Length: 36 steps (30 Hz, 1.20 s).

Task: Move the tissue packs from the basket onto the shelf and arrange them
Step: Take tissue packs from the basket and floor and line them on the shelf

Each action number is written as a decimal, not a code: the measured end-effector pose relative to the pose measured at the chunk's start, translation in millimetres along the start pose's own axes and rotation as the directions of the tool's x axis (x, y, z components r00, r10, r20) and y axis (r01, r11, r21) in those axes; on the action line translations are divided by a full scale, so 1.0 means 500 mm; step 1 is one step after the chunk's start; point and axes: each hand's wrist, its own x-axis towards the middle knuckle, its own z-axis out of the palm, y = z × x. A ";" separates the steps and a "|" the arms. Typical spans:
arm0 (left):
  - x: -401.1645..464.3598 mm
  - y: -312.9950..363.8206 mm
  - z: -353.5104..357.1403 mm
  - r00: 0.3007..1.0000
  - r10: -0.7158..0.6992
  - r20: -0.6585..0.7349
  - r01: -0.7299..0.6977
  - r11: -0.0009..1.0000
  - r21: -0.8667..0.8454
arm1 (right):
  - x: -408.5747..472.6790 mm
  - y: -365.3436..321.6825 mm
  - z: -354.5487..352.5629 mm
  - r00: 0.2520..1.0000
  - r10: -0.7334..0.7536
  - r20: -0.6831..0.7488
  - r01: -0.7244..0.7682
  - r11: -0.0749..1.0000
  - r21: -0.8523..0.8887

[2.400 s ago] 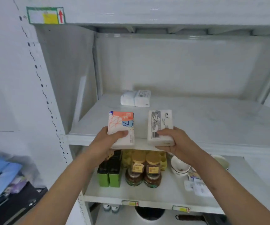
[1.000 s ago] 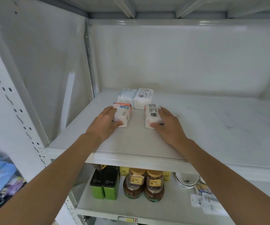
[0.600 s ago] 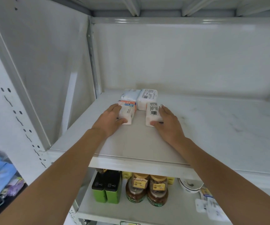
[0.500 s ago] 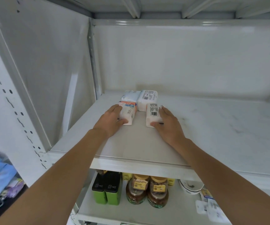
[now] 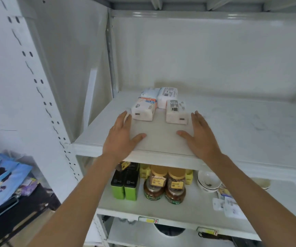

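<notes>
**Currently on your shelf: four tissue packs, both hands empty**

Surface: your white metal shelf (image 5: 241, 125), pale and faintly marbled, with a white back panel and a perforated upright (image 5: 42, 97) at the left.

Tissue packs: four, grouped at the back left of that shelf in two rows. Front left pack (image 5: 144, 111) carries an orange-and-blue print on top. Front right pack (image 5: 176, 112) shows a barcode label and small print too fine to read. Back left pack (image 5: 149, 92) and back right pack (image 5: 167, 95) sit just behind them; the back right one also bears a barcode. A gap separates the two front packs.

Hands: your left hand (image 5: 124, 136) and right hand (image 5: 199, 136) lie flat and spread wide on the shelf, just in front of the packs, holding nothing.

Lower shelf: two green tins (image 5: 125, 186), two lidded jars (image 5: 165, 188) with yellow tags, a white bowl (image 5: 208, 182), small packets (image 5: 227, 205).

Shelf edge below: a yellow tag with a red arrow (image 5: 148, 220).

Room, far left: a blue printed bag (image 5: 3, 179).
</notes>
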 end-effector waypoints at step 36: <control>-1.076 -0.013 1.006 0.156 -0.384 0.910 0.565 0.791 0.237 | -1.132 0.803 0.645 0.062 0.510 0.858 -0.613 0.698 -0.370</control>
